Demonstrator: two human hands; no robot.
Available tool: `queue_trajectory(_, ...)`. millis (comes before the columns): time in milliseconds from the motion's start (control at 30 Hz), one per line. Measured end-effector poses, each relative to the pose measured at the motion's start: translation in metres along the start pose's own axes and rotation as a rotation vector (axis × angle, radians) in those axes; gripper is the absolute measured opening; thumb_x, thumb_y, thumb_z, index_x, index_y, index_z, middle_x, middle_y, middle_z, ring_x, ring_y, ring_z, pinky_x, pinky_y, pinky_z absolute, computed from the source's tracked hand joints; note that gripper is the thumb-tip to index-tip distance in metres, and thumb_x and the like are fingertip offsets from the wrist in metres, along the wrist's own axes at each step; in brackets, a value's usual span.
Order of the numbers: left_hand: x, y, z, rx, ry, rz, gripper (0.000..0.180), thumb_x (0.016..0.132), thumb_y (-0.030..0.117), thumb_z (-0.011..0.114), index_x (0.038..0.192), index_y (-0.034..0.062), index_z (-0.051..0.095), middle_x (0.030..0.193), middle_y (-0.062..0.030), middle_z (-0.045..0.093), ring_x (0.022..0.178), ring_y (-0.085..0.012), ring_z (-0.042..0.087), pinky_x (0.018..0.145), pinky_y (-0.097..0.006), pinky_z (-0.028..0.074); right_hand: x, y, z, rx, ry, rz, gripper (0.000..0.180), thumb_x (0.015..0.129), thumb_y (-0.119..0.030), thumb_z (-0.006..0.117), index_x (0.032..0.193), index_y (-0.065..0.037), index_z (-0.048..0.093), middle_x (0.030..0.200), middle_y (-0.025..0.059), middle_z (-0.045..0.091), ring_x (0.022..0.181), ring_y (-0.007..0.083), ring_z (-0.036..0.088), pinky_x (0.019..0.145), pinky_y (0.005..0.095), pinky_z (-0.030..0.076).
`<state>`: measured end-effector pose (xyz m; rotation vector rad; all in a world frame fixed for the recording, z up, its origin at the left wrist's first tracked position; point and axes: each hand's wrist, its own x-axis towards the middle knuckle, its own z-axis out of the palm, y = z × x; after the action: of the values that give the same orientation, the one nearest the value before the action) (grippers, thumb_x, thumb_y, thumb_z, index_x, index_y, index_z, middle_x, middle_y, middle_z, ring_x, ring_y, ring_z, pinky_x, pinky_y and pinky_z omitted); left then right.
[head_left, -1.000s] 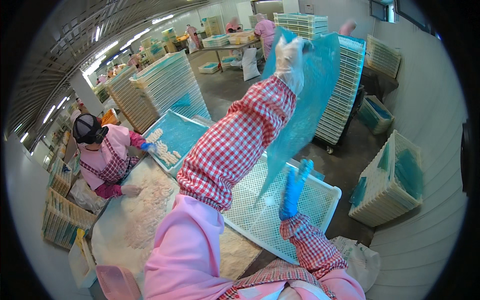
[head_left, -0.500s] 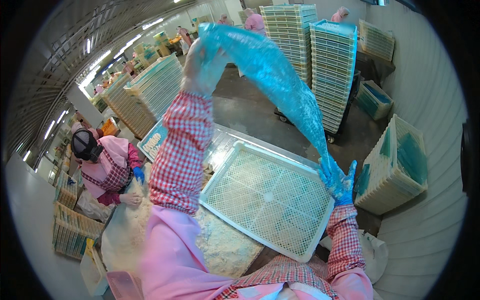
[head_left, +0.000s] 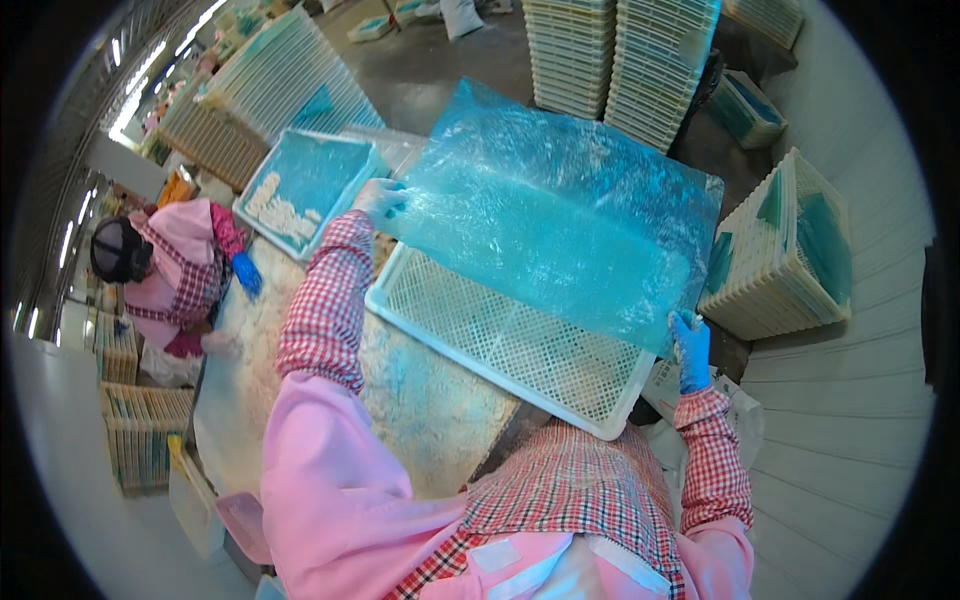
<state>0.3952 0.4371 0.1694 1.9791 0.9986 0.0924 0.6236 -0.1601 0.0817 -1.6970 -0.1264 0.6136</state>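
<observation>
While our L hand (head_left: 378, 201) & R hand (head_left: 691, 352) clamp fingers on near corners of the blue sheet (head_left: 560, 215), it extends fwd of both, long axis approx. hand-to-hand, over the white tray (head_left: 500, 325).

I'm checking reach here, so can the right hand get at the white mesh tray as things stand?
Probably yes: the right hand is holding the blue sheet, but it is close beside the white mesh tray, whose near side looks uncovered.

Ceiling lights (head_left: 123, 115) blaze, upper left! Glare streaks the blue sheet (head_left: 560, 215); fisheye distortion bows the wall (head_left: 820, 425).
</observation>
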Motion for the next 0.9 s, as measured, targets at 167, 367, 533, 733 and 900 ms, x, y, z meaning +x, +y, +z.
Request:
queue_trajectory(167, -0.034, -0.062, 0.061, 0.653, 0.347, 0.002, 0.038, 0.09, 0.022, 0.06, 0.127, 0.0115, 0.055, 0.102, -0.0202, 0.066, 0.096, -0.0308, 0.066, 0.081, -0.043, 0.05, -0.056, 0.034, 0.018, 0.099, 0.031, -0.107, 0.046, 0.095, -0.006, 0.054, 0.139, 0.001, 0.041, 0.102, 0.0041, 0.06, 0.075, 0.0093, 0.054, 0.062, 0.0235, 0.044)
queue_trajectory(367, -0.07, -0.097, 0.066, 0.888, 0.445, -0.028, 0.037, 0.094, 0.019, 0.045, 0.131, 0.0178, 0.048, 0.085, -0.0204, 0.068, 0.078, -0.0336, 0.069, 0.062, -0.044, 0.053, -0.12, 0.048, 0.036, -0.138, -0.071, -0.104, 0.073, 0.095, -0.004, 0.052, 0.154, -0.011, 0.01, 0.092, 0.003, 0.054, 0.07, 0.0094, 0.046, 0.06, 0.0267, 0.043)
queue_trajectory(533, -0.074, -0.131, 0.065, 0.988, 0.401, 0.016, 0.029, 0.095, 0.021, 0.047, 0.123, 0.0152, 0.051, 0.086, -0.0163, 0.069, 0.077, -0.0328, 0.068, 0.061, -0.046, 0.051, -0.133, 0.048, 0.036, -0.342, -0.168, 0.042, 0.078, 0.091, -0.009, 0.061, 0.153, -0.008, 0.014, 0.08, 0.0064, 0.057, 0.07, 0.0108, 0.053, 0.057, 0.0267, 0.045)
queue_trajectory(733, -0.133, -0.041, 0.091, 0.981, 0.217, 0.369, 0.038, 0.096, 0.039, 0.048, 0.093, 0.0083, 0.069, 0.084, -0.0151, 0.068, 0.083, -0.0316, 0.065, 0.076, -0.044, 0.049, -0.13, -0.014, 0.027, -1.109, -0.063, -0.679, 0.059, 0.086, -0.014, 0.067, 0.139, -0.003, 0.043, 0.107, 0.0169, 0.061, 0.102, 0.0283, 0.057, 0.082, 0.0387, 0.049)
queue_trajectory(900, -0.162, -0.077, 0.141, 0.886, -0.12, 0.109, 0.046, 0.095, 0.048, 0.049, 0.09, 0.0081, 0.072, 0.092, -0.0165, 0.068, 0.092, -0.0328, 0.063, 0.09, -0.04, 0.046, -0.111, -0.001, 0.079, -0.975, -0.883, -0.969, 0.043, 0.089, -0.023, 0.063, 0.127, -0.004, 0.058, 0.13, 0.016, 0.056, 0.123, 0.0368, 0.049, 0.101, 0.044, 0.041)
